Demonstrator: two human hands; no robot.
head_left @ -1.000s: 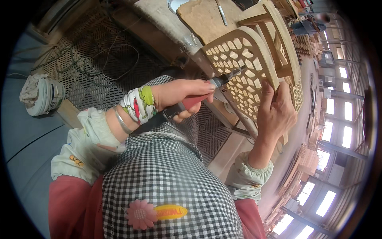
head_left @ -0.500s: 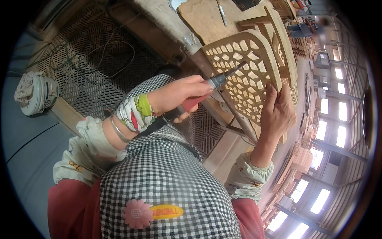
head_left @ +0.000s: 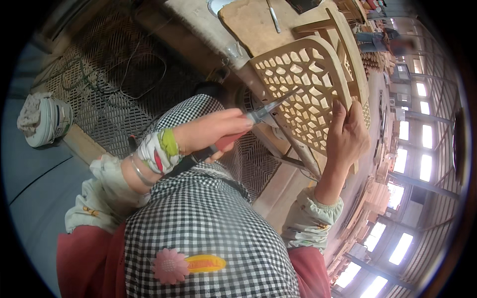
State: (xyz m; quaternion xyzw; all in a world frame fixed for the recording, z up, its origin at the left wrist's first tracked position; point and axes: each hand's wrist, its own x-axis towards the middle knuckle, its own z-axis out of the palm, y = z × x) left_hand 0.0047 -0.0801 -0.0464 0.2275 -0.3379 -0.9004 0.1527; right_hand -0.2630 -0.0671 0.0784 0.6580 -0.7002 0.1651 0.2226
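A: How do the two hands stand about the lattice panel (head_left: 309,107)?

B: The left hand (head_left: 211,131) is to the panel's left, its grip wrapped round a red handheld tool (head_left: 231,140) whose slender bit (head_left: 280,104) slants toward the openings. Whether the tip touches wood cannot be told. The right hand (head_left: 348,134) is at the panel's right rim, its grip pinching that edge.

A: And the panel itself?

B: It is tilted beside the surface (head_left: 208,30), with a wooden frame (head_left: 349,42) behind its right side; whether the two are joined is unclear.

A: What would make the step go well?

B: It looks like working the openings' edges. The person would do well to steady the left wrist, bring the bit in lightly and in line with each opening, brace the rim firmly with the right hand, and leave those fingers clear of the bit's path.

A: Any containers?

B: Well to the panel's left, a white bucket (head_left: 54,121) with a pale, stained cloth (head_left: 32,111) over its top; the inside is hidden. Beyond the panel, to its upper left, a white dish (head_left: 215,7), cut off by the view's edge, its contents unreadable.
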